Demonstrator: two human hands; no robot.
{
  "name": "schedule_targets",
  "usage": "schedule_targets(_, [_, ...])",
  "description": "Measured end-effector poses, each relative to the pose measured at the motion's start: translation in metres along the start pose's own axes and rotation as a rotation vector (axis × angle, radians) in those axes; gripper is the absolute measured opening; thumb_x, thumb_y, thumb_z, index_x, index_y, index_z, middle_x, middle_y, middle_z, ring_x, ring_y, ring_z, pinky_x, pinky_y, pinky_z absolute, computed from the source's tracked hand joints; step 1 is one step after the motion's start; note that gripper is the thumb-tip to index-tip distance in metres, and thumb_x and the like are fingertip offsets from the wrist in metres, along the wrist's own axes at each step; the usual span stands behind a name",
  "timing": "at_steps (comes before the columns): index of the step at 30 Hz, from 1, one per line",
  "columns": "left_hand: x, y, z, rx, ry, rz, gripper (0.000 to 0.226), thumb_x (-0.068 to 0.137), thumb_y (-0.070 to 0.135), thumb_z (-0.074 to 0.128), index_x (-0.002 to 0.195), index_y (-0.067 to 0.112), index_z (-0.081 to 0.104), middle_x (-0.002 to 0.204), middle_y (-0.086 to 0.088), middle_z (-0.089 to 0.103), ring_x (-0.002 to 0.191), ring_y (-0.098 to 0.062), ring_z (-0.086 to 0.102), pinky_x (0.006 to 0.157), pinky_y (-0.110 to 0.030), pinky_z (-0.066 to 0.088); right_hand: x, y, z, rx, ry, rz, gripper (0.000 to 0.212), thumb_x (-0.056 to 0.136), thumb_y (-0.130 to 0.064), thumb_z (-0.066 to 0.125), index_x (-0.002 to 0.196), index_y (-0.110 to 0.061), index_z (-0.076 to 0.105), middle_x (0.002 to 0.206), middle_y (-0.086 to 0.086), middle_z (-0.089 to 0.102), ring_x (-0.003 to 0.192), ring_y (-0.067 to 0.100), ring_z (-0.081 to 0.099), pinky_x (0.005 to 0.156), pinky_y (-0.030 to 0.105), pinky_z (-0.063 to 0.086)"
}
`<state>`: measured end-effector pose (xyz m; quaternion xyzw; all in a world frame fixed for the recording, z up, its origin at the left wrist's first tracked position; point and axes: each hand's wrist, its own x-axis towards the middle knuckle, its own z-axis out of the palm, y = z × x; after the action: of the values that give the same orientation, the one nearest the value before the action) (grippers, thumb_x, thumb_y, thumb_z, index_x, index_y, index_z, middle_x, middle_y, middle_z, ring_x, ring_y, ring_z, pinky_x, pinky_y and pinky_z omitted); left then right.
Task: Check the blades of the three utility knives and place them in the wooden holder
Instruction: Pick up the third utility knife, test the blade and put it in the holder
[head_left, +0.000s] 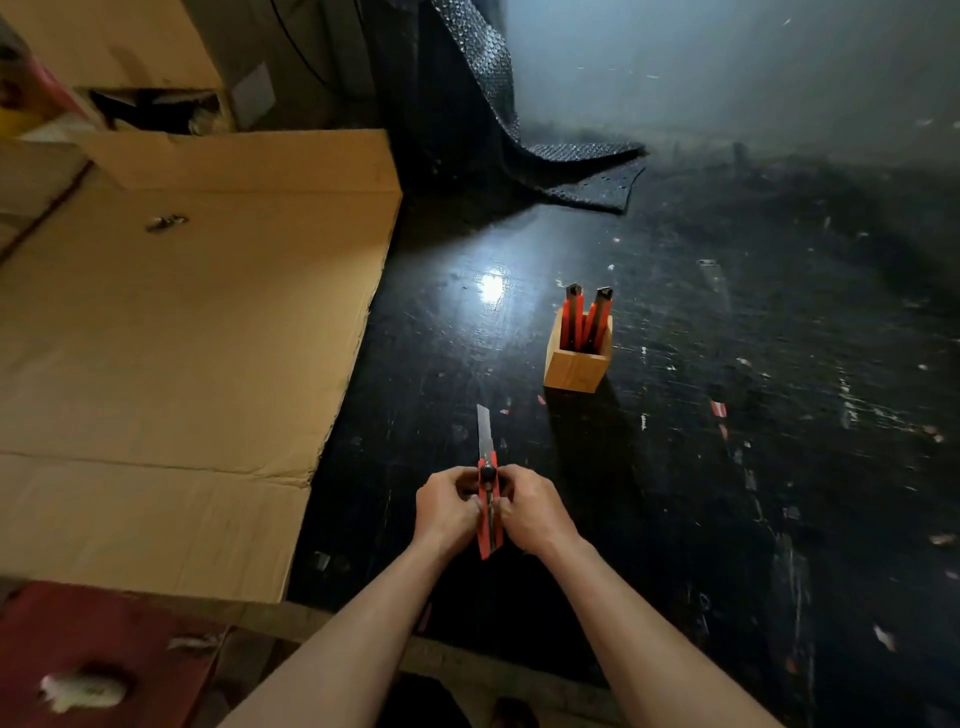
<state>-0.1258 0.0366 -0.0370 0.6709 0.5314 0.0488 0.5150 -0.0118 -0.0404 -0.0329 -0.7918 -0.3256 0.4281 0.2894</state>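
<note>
A red utility knife (489, 535) is held above the dark table, its grey blade (484, 429) pushed out and pointing away from me. My left hand (445, 505) grips its left side and my right hand (535, 512) its right side, fingers near the black slider knob. Farther back and to the right stands the wooden holder (574, 367), a small square box. Two red utility knives (584, 317) stand upright in it, black ends up.
A large flat sheet of cardboard (182, 364) covers the left side, with boxes stacked behind it. Black bubble wrap (519, 130) hangs at the back. The dark table (753, 415) is scratched and speckled with scraps. A red surface (93, 649) lies at bottom left.
</note>
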Motion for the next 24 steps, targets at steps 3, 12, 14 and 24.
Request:
schedule_targets(3, [-0.002, -0.003, -0.001, -0.115, -0.004, -0.030, 0.038, 0.082, -0.001, 0.076, 0.115, 0.017, 0.077, 0.102, 0.002, 0.079, 0.094, -0.010, 0.073, 0.091, -0.029, 0.059, -0.005, 0.002, 0.001, 0.093, 0.003, 0.018, 0.022, 0.089, -0.027, 0.071, 0.109, -0.031, 0.062, 0.095, -0.008, 0.070, 0.080, 0.004, 0.071, 0.073, 0.025, 0.060])
schedule_targets(12, [-0.003, 0.041, -0.018, -0.349, -0.115, 0.095, 0.039, 0.087, -0.009, 0.070, 0.117, 0.016, 0.075, 0.108, -0.004, 0.079, 0.093, -0.016, 0.079, 0.072, -0.028, 0.064, -0.013, -0.022, -0.044, 0.217, 0.174, -0.100, 0.028, 0.083, -0.021, 0.075, 0.107, -0.034, 0.066, 0.093, -0.008, 0.075, 0.085, 0.005, 0.073, 0.076, 0.035, 0.063])
schedule_targets(14, [-0.006, 0.063, -0.024, -0.379, -0.133, 0.155, 0.038, 0.087, -0.008, 0.071, 0.115, 0.018, 0.075, 0.108, -0.005, 0.079, 0.093, -0.019, 0.078, 0.066, -0.025, 0.062, -0.017, -0.030, -0.062, 0.234, 0.209, -0.163, 0.031, 0.080, -0.020, 0.076, 0.106, -0.033, 0.066, 0.094, -0.005, 0.076, 0.088, 0.011, 0.074, 0.076, 0.042, 0.063])
schedule_targets(24, [-0.017, 0.175, -0.050, -0.549, -0.302, 0.295, 0.044, 0.090, -0.017, 0.062, 0.126, 0.007, 0.067, 0.116, -0.018, 0.076, 0.101, -0.033, 0.077, 0.077, -0.042, 0.065, -0.044, -0.091, -0.156, 0.354, 0.324, -0.382, 0.027, 0.091, -0.007, 0.067, 0.117, -0.016, 0.063, 0.100, 0.010, 0.074, 0.087, 0.024, 0.076, 0.077, 0.050, 0.063])
